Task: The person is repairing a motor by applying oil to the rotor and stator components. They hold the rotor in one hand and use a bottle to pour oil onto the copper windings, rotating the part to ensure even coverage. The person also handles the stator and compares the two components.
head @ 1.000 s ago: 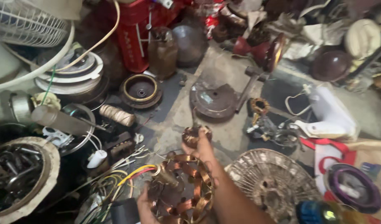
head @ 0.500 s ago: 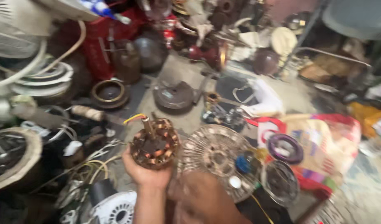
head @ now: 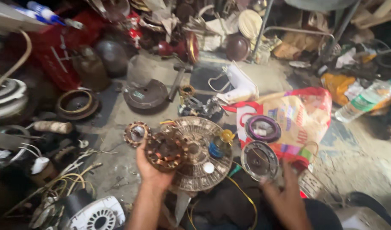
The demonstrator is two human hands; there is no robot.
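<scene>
My left hand holds up a round copper-wound motor stator over the cluttered floor. Just below and right of it lies a perforated round metal fan cover with a small oil bottle with a yellow cap standing on it. My right hand is blurred, fingers spread, hovering near a round glass-faced metal disc and holds nothing. A smaller wound coil ring lies on the floor left of the stator.
A printed plastic sack with a purple-rimmed ring lies right. A dark motor housing, hammer, brass ring, loose wires, white fan grille and plastic water bottle crowd the concrete floor.
The view has swung right, showing the sack and bottle. My left hand keeps the stator raised; my right hand has come into view, open, near the disc.
</scene>
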